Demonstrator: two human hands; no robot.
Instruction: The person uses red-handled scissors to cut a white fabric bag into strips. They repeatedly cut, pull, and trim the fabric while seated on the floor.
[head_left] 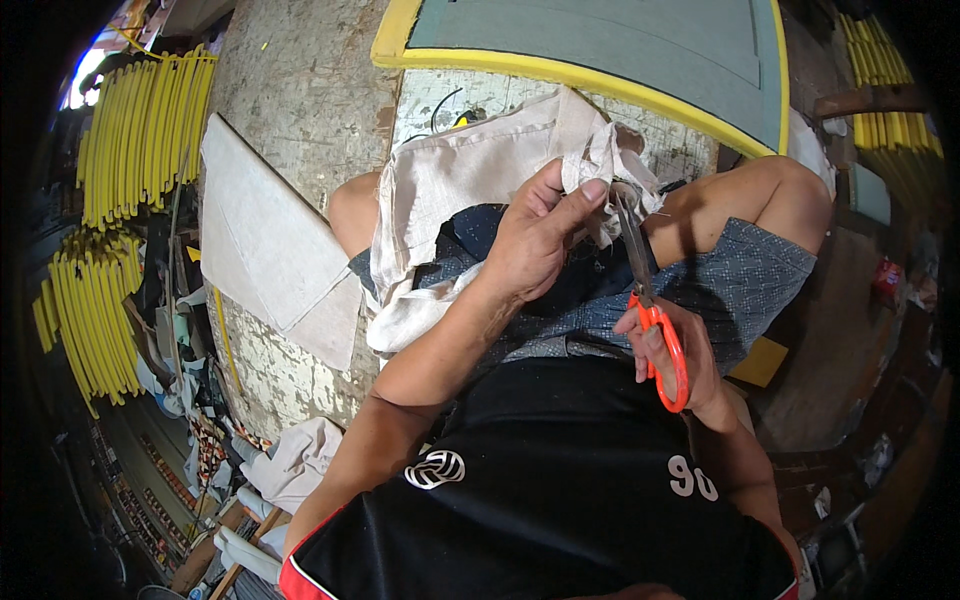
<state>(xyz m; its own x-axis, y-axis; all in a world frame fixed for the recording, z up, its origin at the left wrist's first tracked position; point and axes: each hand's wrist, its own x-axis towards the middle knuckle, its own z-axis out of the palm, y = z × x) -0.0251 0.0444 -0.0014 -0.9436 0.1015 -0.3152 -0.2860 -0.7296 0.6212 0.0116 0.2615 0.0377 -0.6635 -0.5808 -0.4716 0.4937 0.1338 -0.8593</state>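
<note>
Draped over my lap is a piece of off-white cloth (440, 185) with frayed, thready edges. My left hand (540, 230) pinches a bunched part of it between thumb and fingers, near my right knee. Orange-handled scissors (638, 262) are in my right hand (675, 350), whose fingers go through the handle loops. The dark blades point away from me, with their tips at the frayed edge beside my left thumb. Whether the blades have cloth between them I cannot make out.
To my left a folded off-white cloth (270, 240) lies on the worn, paint-flaked board (300, 110). Ahead stands a grey-green panel with a yellow frame (590, 70). Bundles of yellow strips (145, 140) are at far left. A crumpled pale cloth (295, 465) lies at lower left.
</note>
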